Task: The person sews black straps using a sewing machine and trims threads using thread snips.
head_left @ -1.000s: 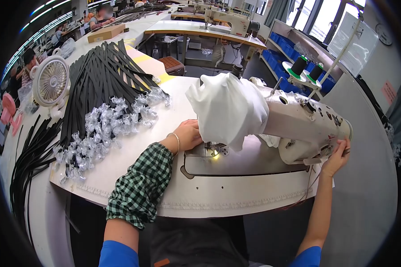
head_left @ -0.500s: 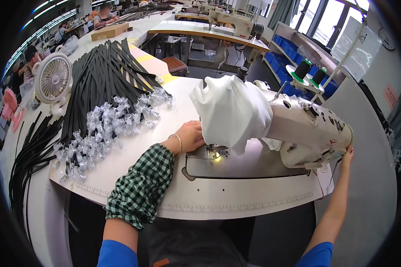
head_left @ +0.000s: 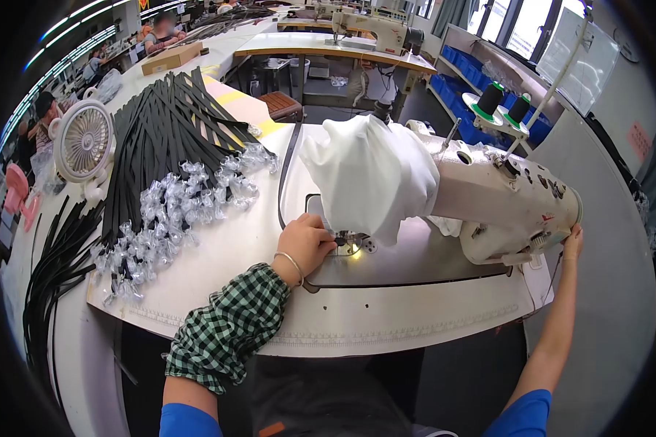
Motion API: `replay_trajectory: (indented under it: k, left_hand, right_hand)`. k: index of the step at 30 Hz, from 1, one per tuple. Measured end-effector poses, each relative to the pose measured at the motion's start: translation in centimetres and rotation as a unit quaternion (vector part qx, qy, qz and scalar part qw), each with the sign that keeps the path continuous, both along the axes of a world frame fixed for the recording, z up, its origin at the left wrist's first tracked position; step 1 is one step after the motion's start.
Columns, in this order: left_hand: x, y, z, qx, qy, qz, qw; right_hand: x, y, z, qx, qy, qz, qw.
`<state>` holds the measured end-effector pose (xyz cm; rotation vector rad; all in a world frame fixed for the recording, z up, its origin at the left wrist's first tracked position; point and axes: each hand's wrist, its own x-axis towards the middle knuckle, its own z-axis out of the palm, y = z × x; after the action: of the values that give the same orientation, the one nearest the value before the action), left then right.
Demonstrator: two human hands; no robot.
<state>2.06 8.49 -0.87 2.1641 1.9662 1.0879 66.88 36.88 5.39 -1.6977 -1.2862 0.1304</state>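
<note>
Curling beside the sewing machine's (head_left: 496, 191) presser foot (head_left: 347, 241), the left hand (head_left: 306, 245), like the right hand (head_left: 574, 242) touching the handwheel (head_left: 579, 207), has an indiscernible grip.

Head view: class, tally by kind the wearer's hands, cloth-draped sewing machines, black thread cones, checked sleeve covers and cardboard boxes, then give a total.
Hands, left hand and right hand: 2
Cloth-draped sewing machine: 1
Black thread cones: 2
Checked sleeve cover: 1
Cardboard box: 1
Total: 7

L slv grn/blk chkd (head_left: 229, 328) | blu shirt (head_left: 521, 415) | L bangle (head_left: 293, 267) | dk apron (head_left: 328, 397)
</note>
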Motion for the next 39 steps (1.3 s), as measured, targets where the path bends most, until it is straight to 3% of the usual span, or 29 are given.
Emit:
replay_trajectory:
  k: [6, 8, 12, 14, 16, 20, 22, 28, 32, 34, 39]
  left_hand:
    - [-0.5, 0.7, -1.2, 0.046, -0.012, -0.021, 0.999]
    - [-0.3, 0.5, -1.1, 0.037, -0.011, -0.017, 0.999]
    - [-0.2, 0.3, -0.3, 0.014, -0.017, -0.020, 1.000]
    - [-0.2, 0.3, -0.5, 0.020, -0.013, -0.022, 0.999]
    - [-0.2, 0.3, -0.5, 0.026, -0.010, -0.025, 0.999]
    - [-0.3, 0.7, -1.1, 0.042, -0.006, -0.018, 0.999]
    - [-0.4, 0.8, -1.2, 0.062, -0.005, -0.013, 0.998]
    - [-0.3, 0.6, -0.6, 0.024, -0.018, -0.016, 0.999]
    - [-0.5, 0.9, -0.8, 0.040, -0.003, -0.013, 0.999]
    - [-0.5, 0.9, -1.0, 0.042, -0.013, -0.014, 0.999]
    - [-0.6, 0.9, -0.8, 0.031, -0.012, -0.015, 0.999]
  right_hand:
    - [-2.9, -0.9, -3.7, 0.124, 0.030, 0.014, 0.992]
    - [-4.5, -0.5, -5.5, 0.159, 0.347, 0.107, 0.918]
    - [-1.6, 1.5, -5.3, 0.120, 0.245, 0.005, 0.962]
    - [-0.4, 1.8, -2.0, 0.175, 0.069, 0.006, 0.982]
    - [0.3, 1.7, 2.0, 0.018, -0.025, 0.001, 1.000]
    - [0.2, 2.1, 1.4, 0.046, -0.043, -0.034, 0.997]
    - [-1.4, 0.3, -0.6, 0.063, 0.071, -0.021, 0.995]
    - [3.8, 3.9, -4.1, 0.105, 0.031, -0.009, 0.994]
    - [4.1, 5.3, 0.5, 0.112, 0.032, 0.043, 0.992]
    - [3.8, 5.1, 1.2, 0.044, 0.045, 0.005, 0.998]
    - [2.3, 3.4, -2.2, 0.070, 0.079, -0.042, 0.993]
